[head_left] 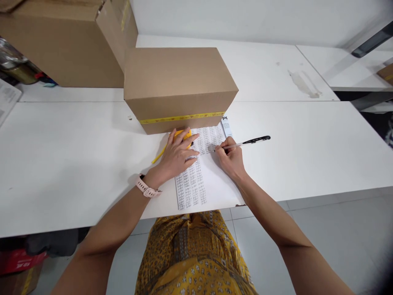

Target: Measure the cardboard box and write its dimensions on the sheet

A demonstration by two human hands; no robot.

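A box point(181, 82) stands just beyond both hands and blocks a straight reach across the table point(294, 143). Behind it on the left, a larger box point(76, 53) bars the way. To the right, open tabletop runs back to the wall point(230, 18), though the pen point(256, 139) juts out there. Between left hand point(179, 153) and right hand point(230, 159), a narrow gap over the paper point(217, 176) widens toward the near edge.

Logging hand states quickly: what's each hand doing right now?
Left hand: open, fingers spread over a yellow object and the paper.
Right hand: closed, holding a pen.
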